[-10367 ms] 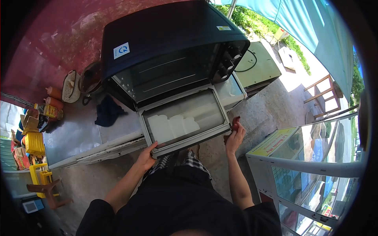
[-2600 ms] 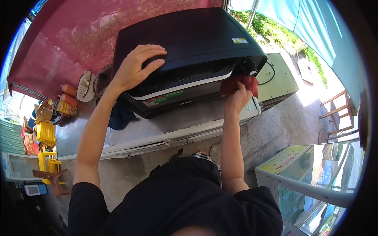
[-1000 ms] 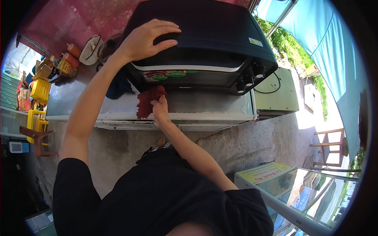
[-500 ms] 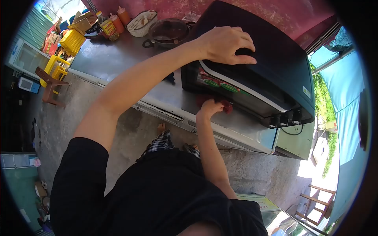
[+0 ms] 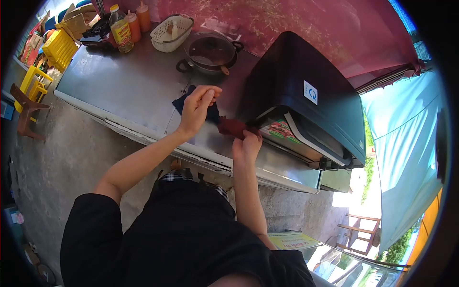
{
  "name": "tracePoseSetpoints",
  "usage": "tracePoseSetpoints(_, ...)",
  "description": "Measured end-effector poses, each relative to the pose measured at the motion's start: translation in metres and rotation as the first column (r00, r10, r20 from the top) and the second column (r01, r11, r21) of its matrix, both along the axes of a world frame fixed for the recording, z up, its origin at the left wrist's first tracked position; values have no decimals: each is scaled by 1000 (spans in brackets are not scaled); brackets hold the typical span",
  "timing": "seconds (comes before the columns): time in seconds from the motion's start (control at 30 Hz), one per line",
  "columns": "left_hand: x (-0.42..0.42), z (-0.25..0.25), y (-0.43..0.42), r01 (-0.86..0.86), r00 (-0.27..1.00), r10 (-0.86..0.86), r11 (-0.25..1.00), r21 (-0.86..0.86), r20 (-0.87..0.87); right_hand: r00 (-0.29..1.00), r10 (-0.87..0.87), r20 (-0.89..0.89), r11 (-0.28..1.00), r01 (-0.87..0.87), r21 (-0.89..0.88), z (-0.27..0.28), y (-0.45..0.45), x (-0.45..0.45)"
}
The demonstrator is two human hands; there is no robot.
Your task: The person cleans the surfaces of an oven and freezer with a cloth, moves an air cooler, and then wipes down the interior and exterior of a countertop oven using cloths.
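My right hand (image 5: pixel 247 145) is closed on a dark red cloth (image 5: pixel 232 128) at the front left corner of a black countertop oven (image 5: pixel 291 86). The red cloth lies low against the metal counter (image 5: pixel 124 81). Beside it is a dark blue cloth (image 5: pixel 213 114), partly hidden behind my left hand (image 5: pixel 198 107). That hand is raised in front of the blue cloth with its fingers curled in, and nothing shows in its grasp. The oven has a silver door handle (image 5: pixel 311 143) and a white sticker on top.
Behind my hands stands a lidded pan (image 5: pixel 210 52). A white basket (image 5: pixel 172 33), an oil bottle (image 5: pixel 122 31) and two orange sauce bottles (image 5: pixel 138 21) line the back left. A red sheet hangs behind the counter. Stools (image 5: pixel 28 105) are on the floor at left.
My left hand has left the oven top and come down to the left, by the blue cloth. My right hand has drawn the red cloth leftward from under the oven's front. The view has shifted.
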State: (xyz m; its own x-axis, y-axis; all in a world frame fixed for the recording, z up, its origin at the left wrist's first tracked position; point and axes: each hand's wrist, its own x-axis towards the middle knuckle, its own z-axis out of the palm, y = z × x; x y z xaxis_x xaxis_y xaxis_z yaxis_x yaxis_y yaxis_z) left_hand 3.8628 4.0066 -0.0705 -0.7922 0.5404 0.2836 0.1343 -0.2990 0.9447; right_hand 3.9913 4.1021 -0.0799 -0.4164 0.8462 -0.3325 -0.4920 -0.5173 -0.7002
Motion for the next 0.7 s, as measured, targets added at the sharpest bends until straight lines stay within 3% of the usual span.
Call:
tracePoseSetpoints(0.07, -1, -19, -17, 19, 998, -17, 999, -39, 61, 998, -21, 52, 996, 16, 89, 9, -5, 22)
tracePoseSetpoints(0.13, 2, -22, -27, 171, 946, -142, 983, -73, 293, 966, 82, 245, 928, -164, 333, 51, -27, 39)
tracePoseSetpoints(0.17, 7, -19, -29, 176, 942, -152, 983, -57, 300, 964, 74, 256, 924, -162, 345, 48, -30, 44)
tracePoseSetpoints(0.2, 14, -3, -31, 279, 806, -275, 958, 73, 524, 843, -11, 538, 686, -385, 618, 42, -31, 49)
tracePoseSetpoints(0.23, 25, 6, -31, 343, 604, -398, 912, 225, 691, 665, -212, 716, 348, -633, 692, 42, -31, 50)
tracePoseSetpoints(0.27, 42, 4, -27, 344, 595, -413, 906, 246, 689, 657, -229, 718, 337, -639, 692, 45, -29, 49)
tracePoseSetpoints(0.33, 71, -8, -19, 343, 617, -412, 908, 242, 670, 409, 64, 910, -109, -904, 414, 65, -30, 39)
tracePoseSetpoints(0.37, 74, -16, -20, 329, 619, -408, 911, 250, 671, 351, 32, 936, -150, -924, 352, 84, -29, 43)
tracePoseSetpoints(0.43, 73, -29, -19, 261, 470, -469, 883, 390, 748, 433, 12, 901, -198, -882, 427, 118, -8, 60)
tracePoseSetpoints(0.47, 70, -17, -12, 252, 463, -476, 879, 404, 747, 533, -156, 832, -1, -842, 539, 144, -11, 62)
tracePoseSetpoints(0.5, 65, 6, -3, 233, 689, -447, 882, 409, 570, 578, -338, 743, 172, -738, 653, 165, -12, 64)
tracePoseSetpoints(0.53, 64, 22, 8, 213, 862, -370, 885, 414, 347, 590, -510, 626, 153, -654, 741, 170, 5, 71)
tracePoseSetpoints(0.57, 69, 31, 27, 271, 916, -345, 908, 319, 205, 551, -630, 548, 104, -639, 762, 171, 29, 78)
tracePoseSetpoints(0.6, 73, 39, 44, 308, 944, -326, 927, 213, 54, 554, -628, 547, 96, -642, 761, 168, 49, 80)
tracePoseSetpoints(0.63, 77, 36, 57, 294, 948, -312, 930, 220, 54, 472, -717, 514, 53, -698, 714, 165, 70, 78)
tracePoseSetpoints(0.67, 81, 29, 70, 189, 980, -174, 963, 194, -94, 392, -796, 462, 13, -750, 661, 162, 86, 73)
tracePoseSetpoints(0.7, 81, 24, 82, 77, 969, -31, 980, 181, -243, 408, -791, 456, -5, -750, 661, 158, 97, 72)
